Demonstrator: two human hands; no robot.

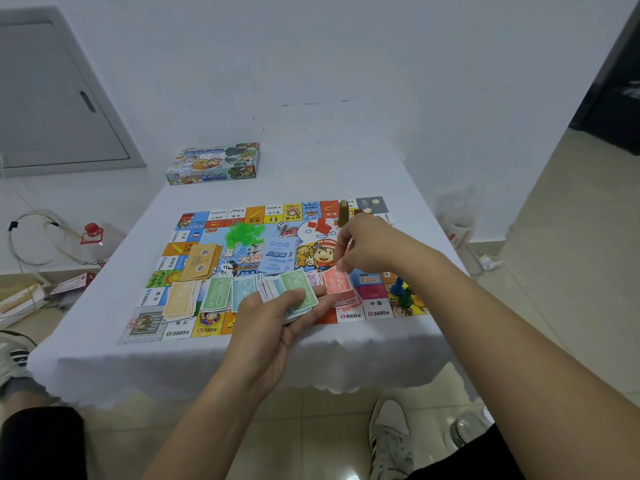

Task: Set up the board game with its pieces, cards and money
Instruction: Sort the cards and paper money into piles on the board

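Note:
The colourful game board [207, 216] lies flat on the white-clothed table [242, 362]. My left hand [277, 317] holds a fanned stack of play money [298, 292] over the board's near edge. My right hand [367, 247] pinches a red banknote [336, 281] just above a pile of red notes [348, 301]. Sorted piles lie along the near side: tan notes [180, 299], green notes [216, 294], teal notes [242, 292]. Tan cards [202, 261] and blue cards [278, 256] rest mid-board, with green houses [244, 233], red pieces [320, 225], a die [282, 226] and pawns [401, 291].
The game box [214, 162] sits at the table's far left. A tall brown piece [343, 213] stands near the board's far right corner. My shoes [389, 441] are on the tiled floor under the table. Cables and a bottle [93, 237] lie left of the table.

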